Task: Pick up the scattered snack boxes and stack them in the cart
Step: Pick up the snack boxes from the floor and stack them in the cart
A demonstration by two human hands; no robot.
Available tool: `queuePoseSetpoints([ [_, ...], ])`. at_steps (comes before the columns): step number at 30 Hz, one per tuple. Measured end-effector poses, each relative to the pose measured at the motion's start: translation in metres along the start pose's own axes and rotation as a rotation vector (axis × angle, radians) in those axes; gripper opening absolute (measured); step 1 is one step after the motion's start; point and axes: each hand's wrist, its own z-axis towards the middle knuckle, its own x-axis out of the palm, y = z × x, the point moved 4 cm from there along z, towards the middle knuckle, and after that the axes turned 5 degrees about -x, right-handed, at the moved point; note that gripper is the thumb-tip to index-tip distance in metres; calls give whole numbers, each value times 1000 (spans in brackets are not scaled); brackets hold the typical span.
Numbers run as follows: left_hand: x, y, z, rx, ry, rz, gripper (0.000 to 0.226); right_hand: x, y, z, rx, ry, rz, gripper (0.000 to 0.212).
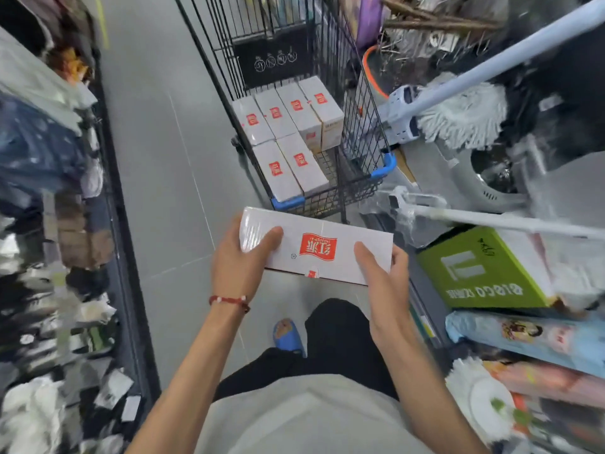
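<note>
A white snack box (330, 235) with a red logo is held flat in front of me, just short of the cart's near end. My left hand (240, 257) grips its left end with the thumb on top. My right hand (383, 273) grips its right end. The black wire cart (363, 132) with blue corner bumpers stands ahead on the grey floor. Inside it lie several matching white boxes (288, 142), laid side by side in two rows.
A dark shelf edge (114, 198) with hanging goods lines the left of the aisle. On the right are mops (458, 116), a green carton (484, 270) and wrapped packs. My leg and blue slipper (288, 335) are below the box.
</note>
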Motion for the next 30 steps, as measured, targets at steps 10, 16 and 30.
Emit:
queuePoseSetpoints([
  [10,62,-101,166,49,23,75,45,66,44,166,60,-61,70,42],
  [16,102,-145,238,64,113,91,52,85,65,235,90,-96,107,41],
  [30,201,-141,434,91,599,414,78,155,20,304,145,-503,175,64],
])
